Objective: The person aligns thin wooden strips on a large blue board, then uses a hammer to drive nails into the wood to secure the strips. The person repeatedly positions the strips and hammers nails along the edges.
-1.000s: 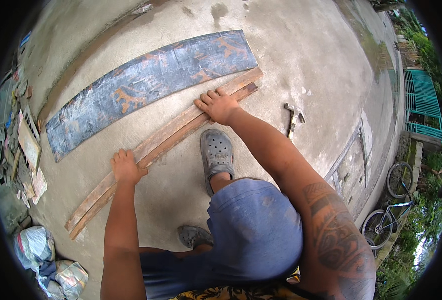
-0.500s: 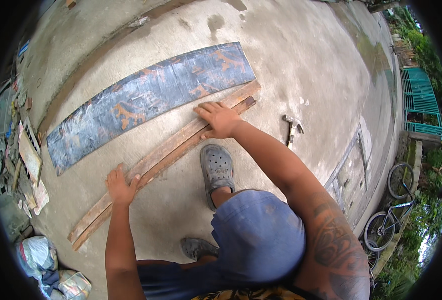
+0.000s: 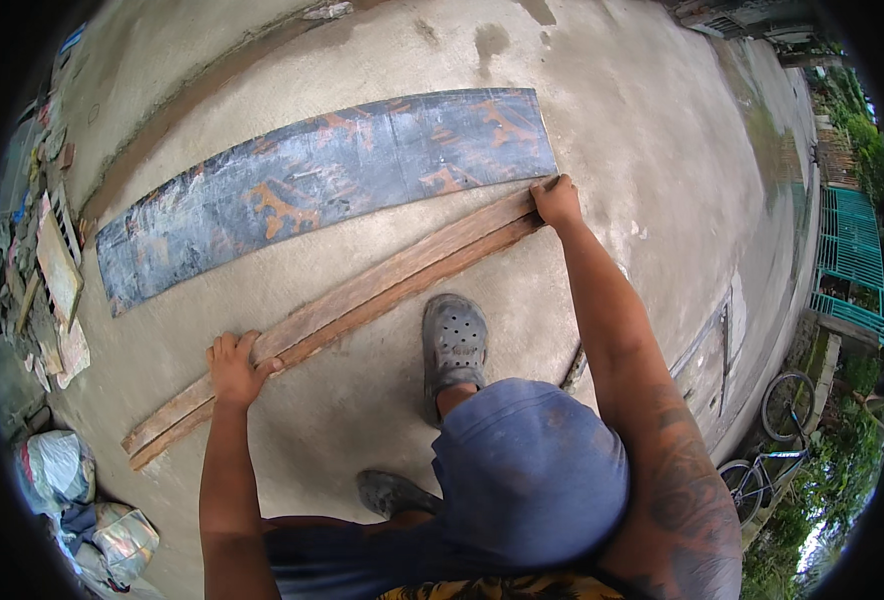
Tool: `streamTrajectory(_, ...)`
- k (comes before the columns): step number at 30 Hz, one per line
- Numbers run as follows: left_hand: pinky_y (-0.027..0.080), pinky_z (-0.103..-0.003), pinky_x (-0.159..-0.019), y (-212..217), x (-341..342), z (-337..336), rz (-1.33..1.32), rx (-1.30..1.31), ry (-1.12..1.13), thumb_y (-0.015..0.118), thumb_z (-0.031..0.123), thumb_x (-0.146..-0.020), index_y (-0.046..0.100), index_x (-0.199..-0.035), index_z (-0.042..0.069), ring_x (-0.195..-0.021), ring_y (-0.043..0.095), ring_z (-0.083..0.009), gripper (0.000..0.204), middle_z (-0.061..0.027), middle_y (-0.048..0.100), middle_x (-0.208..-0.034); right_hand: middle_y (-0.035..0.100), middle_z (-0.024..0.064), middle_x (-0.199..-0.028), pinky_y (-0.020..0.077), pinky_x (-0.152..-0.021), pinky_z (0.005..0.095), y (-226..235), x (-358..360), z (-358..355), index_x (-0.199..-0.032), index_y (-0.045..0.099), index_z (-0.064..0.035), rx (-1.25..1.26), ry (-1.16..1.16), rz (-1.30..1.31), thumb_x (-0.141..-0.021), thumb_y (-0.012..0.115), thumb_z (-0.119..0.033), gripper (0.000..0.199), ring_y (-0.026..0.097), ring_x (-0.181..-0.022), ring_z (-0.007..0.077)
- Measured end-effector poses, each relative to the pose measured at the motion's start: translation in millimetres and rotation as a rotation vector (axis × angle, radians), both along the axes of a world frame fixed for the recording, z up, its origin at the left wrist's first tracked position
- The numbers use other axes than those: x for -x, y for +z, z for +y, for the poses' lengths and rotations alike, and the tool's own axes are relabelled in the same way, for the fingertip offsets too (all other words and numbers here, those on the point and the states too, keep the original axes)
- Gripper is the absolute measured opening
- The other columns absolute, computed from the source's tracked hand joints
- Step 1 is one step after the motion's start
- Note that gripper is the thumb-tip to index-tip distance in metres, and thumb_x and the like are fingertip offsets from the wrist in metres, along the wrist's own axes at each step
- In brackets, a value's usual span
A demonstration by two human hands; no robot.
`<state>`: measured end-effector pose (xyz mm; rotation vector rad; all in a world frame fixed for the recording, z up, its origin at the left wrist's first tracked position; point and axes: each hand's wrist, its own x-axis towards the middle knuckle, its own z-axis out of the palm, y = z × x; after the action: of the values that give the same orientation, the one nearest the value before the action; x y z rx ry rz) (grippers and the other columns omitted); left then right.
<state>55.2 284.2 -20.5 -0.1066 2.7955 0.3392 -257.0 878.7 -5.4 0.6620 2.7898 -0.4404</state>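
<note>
The left hand (image 3: 234,368) is gripping the near edge of a long wooden plank (image 3: 362,300), its fingers curled over the wood in a closed grip. The right hand (image 3: 556,200) is clamping the far end of the same plank. The plank is lying flat on the concrete floor (image 3: 642,120), just beside a long dark sheet (image 3: 322,185) with orange stains. A foot in a grey clog (image 3: 454,345) is standing close to the plank on the near side. Wood scraps (image 3: 52,270) and bags (image 3: 57,470) are lying at the left. Two bicycles (image 3: 772,440) are standing at the right, near a green gate (image 3: 847,260).
</note>
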Motion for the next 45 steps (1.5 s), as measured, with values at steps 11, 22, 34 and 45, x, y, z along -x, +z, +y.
streamTrajectory(11, 0.038, -0.047, -0.103, 24.2, 20.3, -30.0, 0.056, 0.008, -0.174, 0.093, 0.048, -0.070, 0.080, -0.113, 0.010, -0.108, 0.053, -0.0300, 0.058, -0.0078, 0.057, -0.103, 0.050, 0.0383, -0.148, 0.0494, -0.114, 0.0485, 4.6, 2.4, -3.7, -0.146, 0.049, 0.0102, -0.048, 0.061, 0.043, -0.093, 0.075, -0.053, 0.086, 0.059, -0.133, 0.0497)
streamTrajectory(22, 0.039, -0.046, -0.101, 23.4, 62.4, -73.8, 0.110, 0.176, -0.022, 0.091, 0.046, -0.073, 0.078, -0.123, 0.015, -0.109, 0.056, -0.0287, 0.060, -0.0067, 0.059, -0.104, 0.057, 0.0419, -0.139, 0.0485, -0.114, 0.0475, -3.2, 25.5, -35.4, -0.140, 0.048, 0.0169, 0.070, 0.175, 0.096, -0.092, 0.080, -0.053, 0.090, 0.055, -0.135, 0.0510)
streamTrajectory(34, 0.041, -0.047, -0.102, 16.8, 73.7, -77.5, 0.047, 0.275, 0.130, 0.088, 0.050, -0.079, 0.076, -0.133, 0.020, -0.112, 0.058, -0.0293, 0.064, -0.0078, 0.062, -0.110, 0.059, 0.0405, -0.138, 0.0495, -0.113, 0.0478, -2.1, 75.3, -46.8, -0.141, 0.049, 0.0161, 0.074, 0.257, 0.072, -0.090, 0.080, -0.054, 0.092, 0.058, -0.132, 0.0501)
streamTrajectory(45, 0.041, -0.046, -0.102, 24.6, 76.7, -75.0, 0.008, 0.222, 0.226, 0.087, 0.050, -0.079, 0.074, -0.136, 0.021, -0.114, 0.061, -0.0291, 0.065, -0.0083, 0.065, -0.110, 0.057, 0.0382, -0.145, 0.0457, -0.117, 0.0497, 4.2, 124.5, -43.9, -0.145, 0.057, 0.0079, -0.111, 0.235, 0.204, -0.088, 0.072, -0.069, 0.097, 0.057, -0.136, 0.0491)
